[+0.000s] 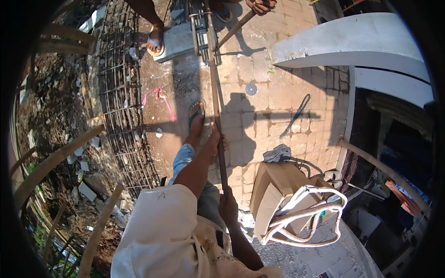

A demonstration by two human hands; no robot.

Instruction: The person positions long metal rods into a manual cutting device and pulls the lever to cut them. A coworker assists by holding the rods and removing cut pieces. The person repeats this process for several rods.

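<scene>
A long dark metal bar point(215, 88) runs away from me down the middle of the head view. My left hand point(216, 138) is closed round it partway along. Close to my body, my right hand point(228, 206) wraps the near end. At its far end the bar meets a narrow metal frame point(200, 32) beside a pale block point(178, 41). Another person stands there, one hand point(262, 5) gripping a brown rod point(235, 30) that slants down to the frame. My sandalled foot point(197, 112) is left of the bar.
A long rebar cage point(119, 88) lies left, beside rubble and wooden poles point(58, 162). Pink string point(160, 99), a grey disc point(251, 89) and a dark looped strap point(296, 113) lie on the paving. Right are a cardboard box point(273, 185), a coiled pale hose point(301, 227) and a curved concrete ledge point(347, 41).
</scene>
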